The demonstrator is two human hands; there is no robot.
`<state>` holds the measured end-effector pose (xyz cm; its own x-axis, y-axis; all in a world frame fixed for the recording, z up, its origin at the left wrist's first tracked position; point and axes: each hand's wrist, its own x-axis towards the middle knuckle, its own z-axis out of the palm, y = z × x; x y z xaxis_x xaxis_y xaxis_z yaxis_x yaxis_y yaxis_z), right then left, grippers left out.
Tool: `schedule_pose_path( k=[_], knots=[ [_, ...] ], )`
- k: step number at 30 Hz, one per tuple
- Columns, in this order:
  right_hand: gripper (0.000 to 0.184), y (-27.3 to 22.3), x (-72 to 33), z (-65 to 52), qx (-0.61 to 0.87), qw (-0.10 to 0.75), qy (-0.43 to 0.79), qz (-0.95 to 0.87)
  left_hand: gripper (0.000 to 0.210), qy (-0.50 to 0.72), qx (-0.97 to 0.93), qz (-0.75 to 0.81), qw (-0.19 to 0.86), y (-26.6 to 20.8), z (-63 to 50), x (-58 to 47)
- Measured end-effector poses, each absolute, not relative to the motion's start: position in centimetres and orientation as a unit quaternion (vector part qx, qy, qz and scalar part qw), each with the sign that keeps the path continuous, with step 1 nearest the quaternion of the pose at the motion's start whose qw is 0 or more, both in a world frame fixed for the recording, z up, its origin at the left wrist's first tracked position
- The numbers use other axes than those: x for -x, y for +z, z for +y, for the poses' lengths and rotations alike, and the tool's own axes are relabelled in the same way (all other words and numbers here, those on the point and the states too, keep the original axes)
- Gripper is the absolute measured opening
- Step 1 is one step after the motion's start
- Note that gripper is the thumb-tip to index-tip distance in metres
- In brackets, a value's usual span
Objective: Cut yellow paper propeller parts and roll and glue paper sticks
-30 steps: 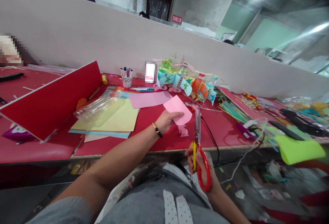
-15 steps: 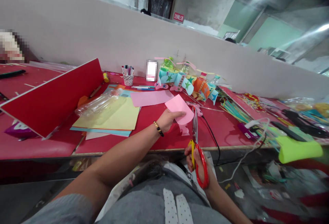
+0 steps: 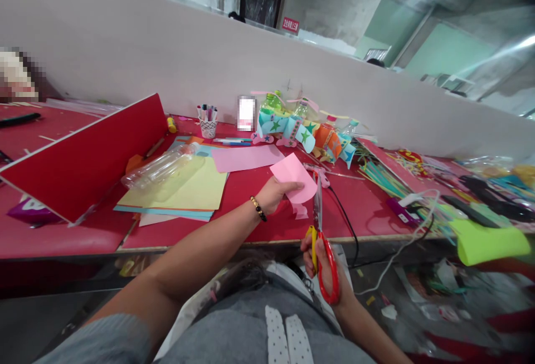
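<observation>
My left hand [image 3: 276, 192] pinches a piece of pink paper [image 3: 296, 170], with the thumb lying on top of it. Red-and-yellow-handled scissors [image 3: 318, 213] are in my right hand [image 3: 330, 269], their blades pointing away from me and close to the paper's right edge. Whether the blades touch the paper I cannot tell. Beneath the held piece lies a small pink paper scrap [image 3: 300, 210] on the red table [image 3: 251, 229]. Just behind the blades rests a pink glue gun [image 3: 320, 176] with a black cord.
On the left, a clear plastic bottle [image 3: 161, 168] lies on coloured paper sheets [image 3: 188, 188]. A pink strip [image 3: 246, 158] lies beyond my left hand. Decorated bottles [image 3: 303, 124] and a pen cup [image 3: 208, 124] stand along the partition. A red board [image 3: 92, 152] leans at left; cables and straws lie right.
The pink paper and my left hand have shifted very slightly right. The scissors and my right hand stay almost in place.
</observation>
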<state>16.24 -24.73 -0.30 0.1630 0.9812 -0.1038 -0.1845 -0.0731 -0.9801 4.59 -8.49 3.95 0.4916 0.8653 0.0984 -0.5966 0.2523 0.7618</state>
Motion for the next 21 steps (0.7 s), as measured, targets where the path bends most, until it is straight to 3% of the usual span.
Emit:
schedule_pose_path(
  k=[21],
  knots=[
    [0.043, 0.10, -15.52, -24.76, 0.503, 0.569, 0.544, -0.357, 0.043, 0.468, -0.385, 0.151, 0.781, 4.04, -8.67, -4.71]
  ],
)
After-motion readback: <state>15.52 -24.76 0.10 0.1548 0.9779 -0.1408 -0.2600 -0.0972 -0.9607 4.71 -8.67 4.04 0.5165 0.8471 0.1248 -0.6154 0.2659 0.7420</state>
